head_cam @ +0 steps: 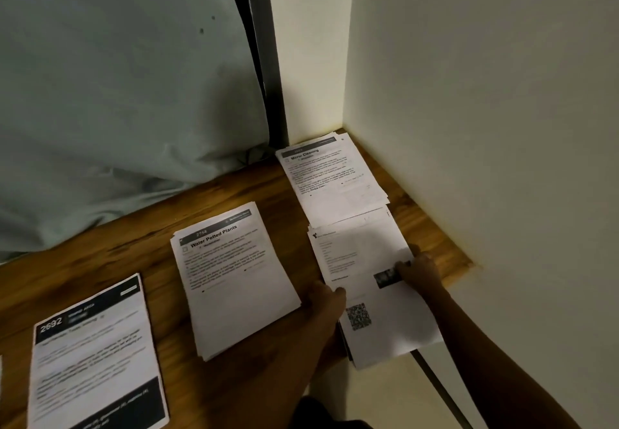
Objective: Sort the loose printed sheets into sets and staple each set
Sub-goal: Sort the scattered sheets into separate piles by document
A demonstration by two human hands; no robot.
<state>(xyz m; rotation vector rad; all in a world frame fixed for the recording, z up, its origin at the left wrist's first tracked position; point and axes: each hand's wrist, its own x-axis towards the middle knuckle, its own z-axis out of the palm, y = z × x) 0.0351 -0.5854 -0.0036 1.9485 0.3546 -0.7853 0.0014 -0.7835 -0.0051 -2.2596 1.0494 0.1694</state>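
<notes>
Printed sheets lie in piles on a wooden table (140, 231). A pile with a QR code on its top sheet (378, 298) hangs over the table's front edge at the right. My left hand (323, 301) holds that pile's left edge, thumb on top. My right hand (418, 271) grips the pile's right edge, its fingers curled over a dark picture on the top sheet. Behind it, a "Mirror Cleaning" pile (331, 177) sits in the corner. A "Water Potted Plants" pile (234, 278) lies in the middle, and a sheet marked "2692" (97, 358) lies at the left.
A pale wall (485, 110) closes the right side and the corner. A grey-green cloth (117, 93) hangs behind the table and drapes onto its back edge. A dark vertical frame (268, 60) stands between cloth and wall. No stapler is in view.
</notes>
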